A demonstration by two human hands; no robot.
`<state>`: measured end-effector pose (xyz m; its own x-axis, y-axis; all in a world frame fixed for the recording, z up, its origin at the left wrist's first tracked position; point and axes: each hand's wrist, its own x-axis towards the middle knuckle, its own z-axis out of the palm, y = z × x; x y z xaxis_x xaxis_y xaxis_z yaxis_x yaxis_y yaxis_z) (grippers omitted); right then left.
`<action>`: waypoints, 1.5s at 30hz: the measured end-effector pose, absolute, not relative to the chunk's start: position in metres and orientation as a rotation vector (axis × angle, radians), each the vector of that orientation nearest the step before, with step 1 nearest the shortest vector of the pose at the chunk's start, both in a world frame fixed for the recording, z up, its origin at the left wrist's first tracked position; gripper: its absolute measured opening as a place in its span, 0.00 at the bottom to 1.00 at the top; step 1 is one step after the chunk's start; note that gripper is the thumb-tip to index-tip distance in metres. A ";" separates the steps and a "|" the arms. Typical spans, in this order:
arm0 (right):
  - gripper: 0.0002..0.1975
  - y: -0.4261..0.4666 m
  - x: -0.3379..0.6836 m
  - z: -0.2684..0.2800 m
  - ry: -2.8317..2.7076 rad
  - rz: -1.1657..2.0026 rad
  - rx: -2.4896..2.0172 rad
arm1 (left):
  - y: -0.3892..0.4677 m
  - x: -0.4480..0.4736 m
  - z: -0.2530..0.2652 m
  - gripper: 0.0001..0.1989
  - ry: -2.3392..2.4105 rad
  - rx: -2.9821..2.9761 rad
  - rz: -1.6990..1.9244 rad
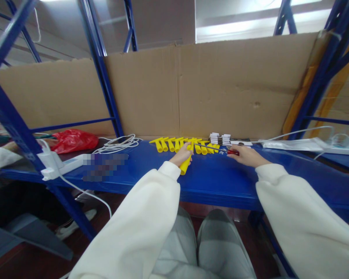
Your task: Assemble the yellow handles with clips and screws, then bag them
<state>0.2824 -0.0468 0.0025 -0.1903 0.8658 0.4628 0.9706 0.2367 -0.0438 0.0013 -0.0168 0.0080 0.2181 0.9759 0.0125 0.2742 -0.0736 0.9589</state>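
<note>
Wrapped in my left hand [180,155] is a yellow plastic piece with a tube-like handle [185,166], its lower end pointing toward me. My right hand [246,155] grips a screwdriver by its red and black handle [233,152]. The thin shaft [213,147] reaches left toward the upper part of the held yellow piece; whether the tip touches it is too small to tell. Behind my hands runs a row of similar yellow pieces [171,145] on the blue table. Tiny light-coloured parts [222,152] lie just left of the screwdriver handle.
Small white stacked pieces [220,138] stand at the back. A cardboard wall [215,89] closes off the blue table [221,188]. Left are coiled white cable [119,143], a red plastic bag [75,140] and a power strip [72,164]. Another person's sleeve [6,157] shows far left.
</note>
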 end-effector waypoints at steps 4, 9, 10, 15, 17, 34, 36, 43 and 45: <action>0.10 -0.044 0.284 0.000 -2.168 -0.229 -1.606 | -0.014 0.001 0.006 0.36 1.221 1.537 0.939; 0.08 -0.040 0.285 -0.004 -2.098 -0.208 -1.618 | -0.015 0.002 0.006 0.35 1.206 1.530 0.947; 0.08 -0.040 0.285 -0.004 -2.090 -0.231 -1.640 | -0.015 0.002 0.006 0.35 1.203 1.531 0.944; 0.07 -0.045 0.283 0.002 -2.138 -0.251 -1.689 | -0.016 0.003 0.008 0.35 1.214 1.542 0.929; 0.07 -0.045 0.283 0.002 -2.158 -0.200 -1.687 | -0.016 0.002 0.007 0.35 1.215 1.545 0.929; 0.09 -0.042 0.283 0.000 -2.146 -0.110 -1.626 | -0.020 0.003 0.010 0.35 1.218 1.516 0.933; 0.08 -0.040 0.283 -0.002 -2.109 -0.082 -1.609 | -0.020 0.003 0.010 0.35 1.213 1.514 0.934; 0.08 -0.041 0.284 -0.001 -2.083 -0.181 -1.667 | -0.020 0.003 0.010 0.35 1.228 1.538 0.915; 0.09 -0.043 0.283 0.001 -2.122 -0.165 -1.669 | -0.019 0.003 0.010 0.35 1.233 1.540 0.918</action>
<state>0.2830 -0.0427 0.0010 -0.1804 0.8968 0.4039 0.9486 0.2673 -0.1697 0.0029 -0.0194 0.0098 0.2171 0.9761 0.0026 0.2820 -0.0653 0.9572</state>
